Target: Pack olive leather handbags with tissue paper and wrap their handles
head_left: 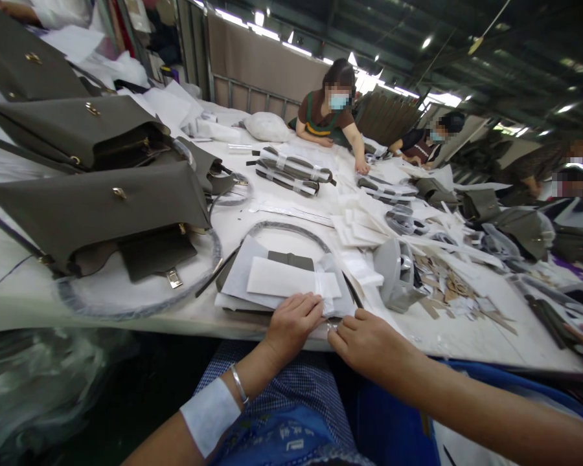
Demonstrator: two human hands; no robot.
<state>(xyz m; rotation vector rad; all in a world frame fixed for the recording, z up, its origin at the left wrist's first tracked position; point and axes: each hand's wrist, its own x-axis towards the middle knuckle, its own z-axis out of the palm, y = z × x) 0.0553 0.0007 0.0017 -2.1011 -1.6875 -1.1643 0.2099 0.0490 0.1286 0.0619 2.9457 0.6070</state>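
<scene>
A dark bag wrapped in white paper [243, 281] lies at the table's near edge, its wrapped handle arching behind it. On top of it rest a white foam strip [276, 278] and a small grey-green piece [291, 260]. My left hand [294, 323] lies over the near side of the wrapping, fingers bent together; what is under the fingertips is hidden. Just to its right, my right hand [354, 336] is closed in a pinch at the near right corner, by a small shiny bit too small to name.
Grey-green bags [102, 207] stand on the left of the white table [175, 310]. A tape dispenser [393, 275] and scraps [447, 285] lie to the right. Wrapped straps [291, 168] lie farther back, near other people. A blue bin [393, 421] is below the edge.
</scene>
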